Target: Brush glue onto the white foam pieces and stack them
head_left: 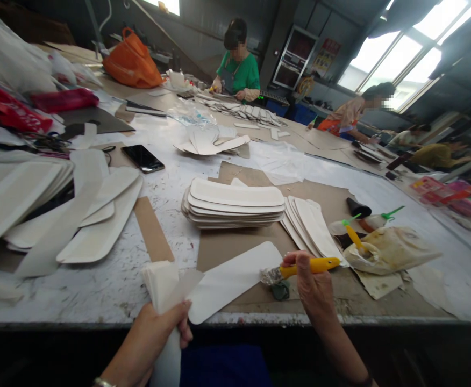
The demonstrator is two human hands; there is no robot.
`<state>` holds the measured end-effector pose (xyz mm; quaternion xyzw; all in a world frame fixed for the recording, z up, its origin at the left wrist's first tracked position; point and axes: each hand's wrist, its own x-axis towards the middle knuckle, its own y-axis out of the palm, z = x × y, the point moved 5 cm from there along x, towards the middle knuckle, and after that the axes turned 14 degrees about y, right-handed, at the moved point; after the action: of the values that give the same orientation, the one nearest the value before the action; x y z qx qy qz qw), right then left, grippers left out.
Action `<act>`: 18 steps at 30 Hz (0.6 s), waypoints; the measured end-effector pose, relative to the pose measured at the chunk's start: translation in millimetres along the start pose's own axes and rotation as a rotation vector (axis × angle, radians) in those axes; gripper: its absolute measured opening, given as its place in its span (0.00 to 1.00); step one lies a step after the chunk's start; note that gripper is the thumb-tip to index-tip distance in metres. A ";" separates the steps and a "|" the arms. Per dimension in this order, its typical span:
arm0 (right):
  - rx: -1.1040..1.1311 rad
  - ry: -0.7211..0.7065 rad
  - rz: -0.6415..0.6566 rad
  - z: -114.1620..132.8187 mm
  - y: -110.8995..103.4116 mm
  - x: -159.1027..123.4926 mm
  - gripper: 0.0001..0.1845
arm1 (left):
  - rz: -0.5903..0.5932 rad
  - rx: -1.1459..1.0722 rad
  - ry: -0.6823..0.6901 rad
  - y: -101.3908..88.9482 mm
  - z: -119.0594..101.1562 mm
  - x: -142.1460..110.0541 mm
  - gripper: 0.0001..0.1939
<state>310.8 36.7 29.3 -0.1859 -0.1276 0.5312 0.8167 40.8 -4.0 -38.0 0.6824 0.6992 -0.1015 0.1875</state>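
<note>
At the near edge of the white-topped worktable (78,298), both of my hands are occupied. My right hand (314,282) is closed on the yellow grip of a brush (322,264): thumb and fingers hold it toward the bristle end, its butt projects to the right, and the coated bristles point left, clear of the fingers. They stand at the right-hand part of a white panel (231,282); whether they touch its surface, I cannot tell. The panel lies slantwise between my two hands, partly on a brown sheet (326,188).

My left hand (165,328) is wrapped round a bundle of white strips (161,282), which rise above the thumb and run down below the fist. The left fingertips are just beside the panel's left end; contact cannot be confirmed. One translucent strip (187,285) slants from near the thumb across that end in my view.

Beyond the panel sits a stack of pale pieces (235,199), with a fanned set (308,223) just to its right. Right of the brush lies a stained plastic bag (405,250).
</note>
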 end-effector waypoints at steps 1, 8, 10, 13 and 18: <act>0.044 0.024 -0.010 2.2 1.1 -1.0 0.27 | 0.010 -0.006 0.000 0.0 0.7 1.4 0.19; 0.398 0.358 0.414 18.5 59.8 -13.6 0.21 | 0.085 -0.060 -0.081 -1.8 1.8 9.3 0.18; 0.403 0.409 0.525 20.9 78.9 -22.2 0.20 | 0.081 -0.069 -0.106 -3.7 1.2 10.4 0.18; 0.262 0.362 0.564 17.7 93.9 -30.1 0.17 | 0.068 -0.074 -0.104 -7.1 1.0 12.4 0.18; -0.015 0.236 0.396 3.2 76.9 -21.6 0.18 | 0.060 -0.082 -0.076 -10.8 3.8 13.8 0.16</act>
<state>237.7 45.7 -1.9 -0.2744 0.0038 0.6547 0.7043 30.6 6.6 -48.2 0.6905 0.6743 -0.0928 0.2448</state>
